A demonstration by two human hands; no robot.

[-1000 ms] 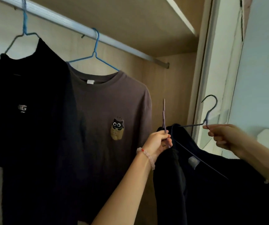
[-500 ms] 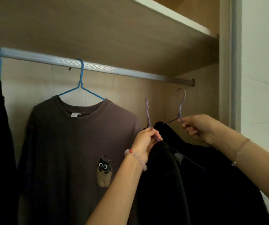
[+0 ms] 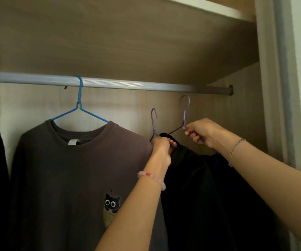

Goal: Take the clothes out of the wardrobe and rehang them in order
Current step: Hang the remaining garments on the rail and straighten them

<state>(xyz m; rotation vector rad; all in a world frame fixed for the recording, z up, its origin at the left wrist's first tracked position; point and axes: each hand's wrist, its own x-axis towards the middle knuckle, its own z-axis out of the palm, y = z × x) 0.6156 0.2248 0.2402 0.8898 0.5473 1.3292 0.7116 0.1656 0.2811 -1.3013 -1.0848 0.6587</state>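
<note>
Head view: brown shirt [image 3: 70, 178] on wardrobe rail [image 3: 128, 86], left hand [image 3: 161, 147] round hanger [image 3: 154, 122]

Both bare forearms reach up and forward. The left hand [image 3: 161, 144] is closed in a fist, its back toward the camera, fingers curled round the neck of a purple hanger [image 3: 154, 124]. The right hand [image 3: 200, 132] — slightly higher, close beside it — grips a second purple hanger [image 3: 185, 115] below its hook, the forearm slanting in from the lower right.
</note>
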